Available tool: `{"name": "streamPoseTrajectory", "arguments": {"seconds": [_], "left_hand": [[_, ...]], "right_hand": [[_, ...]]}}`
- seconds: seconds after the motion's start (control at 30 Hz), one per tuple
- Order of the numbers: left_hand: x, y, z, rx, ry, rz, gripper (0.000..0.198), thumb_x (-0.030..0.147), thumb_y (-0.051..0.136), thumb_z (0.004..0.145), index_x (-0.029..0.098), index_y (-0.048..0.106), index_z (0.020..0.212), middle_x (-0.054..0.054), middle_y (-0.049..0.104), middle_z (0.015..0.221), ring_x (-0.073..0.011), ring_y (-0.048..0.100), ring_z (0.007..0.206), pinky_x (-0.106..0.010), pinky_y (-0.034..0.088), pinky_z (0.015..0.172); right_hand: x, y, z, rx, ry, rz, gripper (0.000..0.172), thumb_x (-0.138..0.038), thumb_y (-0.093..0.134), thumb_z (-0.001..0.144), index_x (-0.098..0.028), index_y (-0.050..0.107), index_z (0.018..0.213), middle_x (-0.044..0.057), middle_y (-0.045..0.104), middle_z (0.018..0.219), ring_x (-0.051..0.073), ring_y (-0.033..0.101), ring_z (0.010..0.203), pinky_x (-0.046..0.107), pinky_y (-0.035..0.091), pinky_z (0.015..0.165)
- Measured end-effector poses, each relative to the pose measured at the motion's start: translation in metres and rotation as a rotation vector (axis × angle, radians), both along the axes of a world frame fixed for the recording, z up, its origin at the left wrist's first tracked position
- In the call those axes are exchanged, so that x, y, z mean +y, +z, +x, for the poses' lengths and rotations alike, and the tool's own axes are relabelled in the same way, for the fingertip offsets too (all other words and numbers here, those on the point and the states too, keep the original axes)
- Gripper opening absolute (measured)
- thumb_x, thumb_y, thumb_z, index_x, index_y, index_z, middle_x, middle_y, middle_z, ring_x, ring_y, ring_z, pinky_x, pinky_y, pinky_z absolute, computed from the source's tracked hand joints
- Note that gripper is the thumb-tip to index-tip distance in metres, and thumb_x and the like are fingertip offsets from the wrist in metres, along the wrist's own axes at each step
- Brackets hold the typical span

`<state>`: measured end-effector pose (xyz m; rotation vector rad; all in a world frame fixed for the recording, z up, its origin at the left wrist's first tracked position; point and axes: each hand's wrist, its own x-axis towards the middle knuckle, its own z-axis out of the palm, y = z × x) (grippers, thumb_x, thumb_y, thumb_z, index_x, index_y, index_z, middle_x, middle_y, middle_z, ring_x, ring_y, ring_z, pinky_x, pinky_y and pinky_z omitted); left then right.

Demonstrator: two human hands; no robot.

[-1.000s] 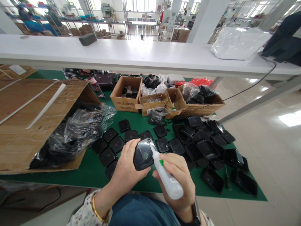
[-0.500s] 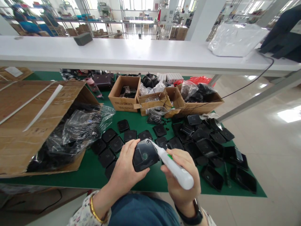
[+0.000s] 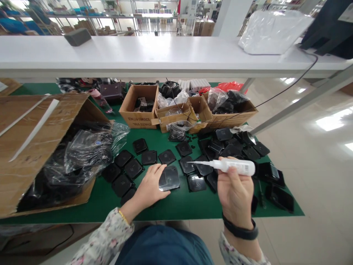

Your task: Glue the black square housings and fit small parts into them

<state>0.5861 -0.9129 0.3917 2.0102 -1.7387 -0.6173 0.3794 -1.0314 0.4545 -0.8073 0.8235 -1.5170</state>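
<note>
Left hand [image 3: 150, 187]: fingers rest on a black square plastic cover [image 3: 169, 178], laying it flat on the green mat [image 3: 176, 206] at the near end of a row of like covers [image 3: 149, 157].
Right hand [image 3: 234, 191]: closed round a white glue bottle [image 3: 233, 166], held level above the mat, nozzle pointing left.
Step, as judged: glued piece being set down; the next move calls for letting go and reaching for a fresh cover.
Lettering: cardboard box [image 3: 140, 106] bears print, too blurred to read.
</note>
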Motion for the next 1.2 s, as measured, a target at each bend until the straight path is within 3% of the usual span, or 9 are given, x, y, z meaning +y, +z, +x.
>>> {"name": "streamPoseTrajectory", "arguments": {"seconds": [0.1, 0.2, 0.3, 0.4, 0.57, 0.67, 0.77, 1.03, 1.2], "left_hand": [[-0.024, -0.056, 0.004, -0.046, -0.208, 0.103, 0.082, 0.032, 0.078, 0.056, 0.022, 0.044, 0.13, -0.01, 0.05, 0.128, -0.0301, 0.046, 0.12, -0.045, 0.041, 0.101], [-0.047, -0.092, 0.005, -0.034, -0.321, 0.135, 0.083, 0.026, 0.082, 0.052, 0.027, 0.048, 0.127, -0.005, 0.053, 0.129, -0.0264, 0.049, 0.119, -0.038, 0.042, 0.099], [-0.048, -0.102, 0.006, -0.065, -0.274, 0.118, 0.073, 0.017, 0.071, 0.067, 0.029, 0.043, 0.132, -0.004, 0.046, 0.139, -0.0219, 0.042, 0.128, -0.035, 0.036, 0.105], [-0.017, -0.1, 0.006, -0.143, -0.054, 0.087, 0.062, 0.021, 0.053, 0.084, 0.022, 0.028, 0.141, -0.014, 0.039, 0.143, -0.0263, 0.036, 0.133, -0.047, 0.03, 0.109], [0.061, -0.118, -0.013, -0.309, 0.218, 0.086, 0.098, 0.034, 0.072, 0.066, 0.007, 0.016, 0.142, -0.025, 0.036, 0.141, -0.0407, 0.029, 0.134, -0.061, 0.023, 0.108], [0.071, -0.127, -0.02, -0.334, 0.241, 0.085, 0.092, 0.025, 0.069, 0.066, 0.008, 0.02, 0.141, -0.023, 0.044, 0.135, -0.0384, 0.037, 0.129, -0.06, 0.025, 0.108], [0.052, -0.107, -0.012, -0.251, 0.231, 0.03, 0.089, 0.03, 0.068, 0.071, 0.011, 0.019, 0.143, -0.019, 0.045, 0.132, -0.035, 0.043, 0.123, -0.057, 0.031, 0.105], [0.023, 0.001, 0.02, -0.245, 0.136, -0.221, 0.091, 0.036, 0.072, 0.073, 0.017, 0.022, 0.146, -0.014, 0.041, 0.135, -0.0334, 0.038, 0.122, -0.05, 0.035, 0.106], [0.033, 0.027, 0.02, -0.319, 0.196, -0.306, 0.077, 0.031, 0.069, 0.077, 0.016, 0.03, 0.142, -0.013, 0.042, 0.134, -0.0319, 0.037, 0.122, -0.048, 0.034, 0.108]], "right_hand": [[0.002, -0.012, -0.028, -0.06, -0.125, 0.105, 0.025, -0.024, 0.079, 0.069, -0.017, 0.066, 0.089, -0.001, 0.066, 0.089, 0.013, 0.064, 0.086, 0.027, 0.053, 0.084], [0.013, -0.025, -0.047, -0.062, -0.161, 0.196, 0.026, -0.024, 0.08, 0.067, -0.017, 0.066, 0.088, 0.0, 0.065, 0.091, 0.013, 0.063, 0.086, 0.028, 0.053, 0.084], [0.023, -0.036, -0.055, -0.062, -0.182, 0.222, 0.026, -0.025, 0.079, 0.068, -0.017, 0.065, 0.089, 0.0, 0.064, 0.092, 0.014, 0.063, 0.088, 0.029, 0.053, 0.084], [0.028, -0.044, -0.057, -0.05, -0.172, 0.227, 0.025, -0.025, 0.078, 0.07, -0.017, 0.064, 0.088, 0.0, 0.063, 0.092, 0.014, 0.062, 0.089, 0.03, 0.053, 0.084], [0.03, -0.056, -0.047, -0.063, -0.097, 0.277, 0.025, -0.026, 0.077, 0.072, -0.018, 0.063, 0.092, 0.0, 0.064, 0.093, 0.014, 0.062, 0.089, 0.03, 0.053, 0.084], [0.03, -0.059, -0.033, -0.113, -0.039, 0.309, 0.023, -0.029, 0.076, 0.074, -0.019, 0.063, 0.09, -0.001, 0.065, 0.092, 0.013, 0.062, 0.089, 0.03, 0.053, 0.083], [0.033, -0.061, -0.019, -0.154, 0.044, 0.38, 0.022, -0.032, 0.075, 0.075, -0.021, 0.063, 0.089, -0.001, 0.066, 0.091, 0.013, 0.063, 0.088, 0.028, 0.054, 0.08], [0.05, -0.06, 0.021, -0.143, 0.165, 0.478, 0.026, -0.034, 0.076, 0.073, -0.02, 0.063, 0.09, 0.001, 0.068, 0.09, 0.013, 0.064, 0.085, 0.028, 0.054, 0.076], [0.061, -0.052, 0.04, -0.055, 0.178, 0.418, 0.028, -0.034, 0.077, 0.072, -0.017, 0.064, 0.09, 0.003, 0.068, 0.089, 0.015, 0.063, 0.082, 0.028, 0.053, 0.073]]}}
